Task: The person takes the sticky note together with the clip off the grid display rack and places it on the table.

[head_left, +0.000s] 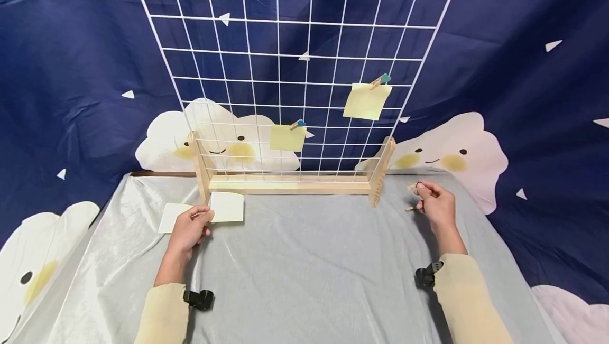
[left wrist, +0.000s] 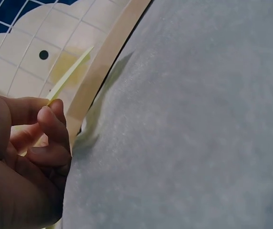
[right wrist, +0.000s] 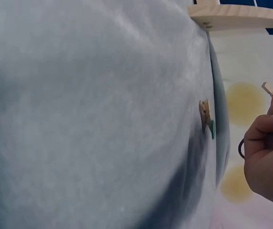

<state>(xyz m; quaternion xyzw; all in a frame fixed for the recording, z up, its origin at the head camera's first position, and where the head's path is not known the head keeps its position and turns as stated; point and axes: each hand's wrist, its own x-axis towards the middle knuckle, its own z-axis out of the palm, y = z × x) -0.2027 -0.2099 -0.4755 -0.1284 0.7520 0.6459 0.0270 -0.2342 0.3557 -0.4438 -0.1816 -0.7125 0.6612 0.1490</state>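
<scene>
My left hand (head_left: 189,229) pinches a pale yellow sticky note (head_left: 227,207) by its edge, just in front of the rack's left foot. From the left wrist view the held note (left wrist: 69,77) appears nearly edge-on between thumb and fingers. A second note (head_left: 170,218) lies on the cloth, partly behind that hand. Over at the right, my right hand (head_left: 436,207) grips a small wooden clothespin (right wrist: 268,88), its far end covered by the fingers. Beneath it on the cloth rests another clothespin (right wrist: 205,114) with a green decoration.
A white wire grid (head_left: 295,58) stands upright in a wooden base (head_left: 290,185) at the table's back. Two yellow notes hang on it: an upper-right note (head_left: 367,102) under a green-topped clothespin and a lower note (head_left: 287,139) under a blue-topped one. Grey cloth (head_left: 304,265) covers the table.
</scene>
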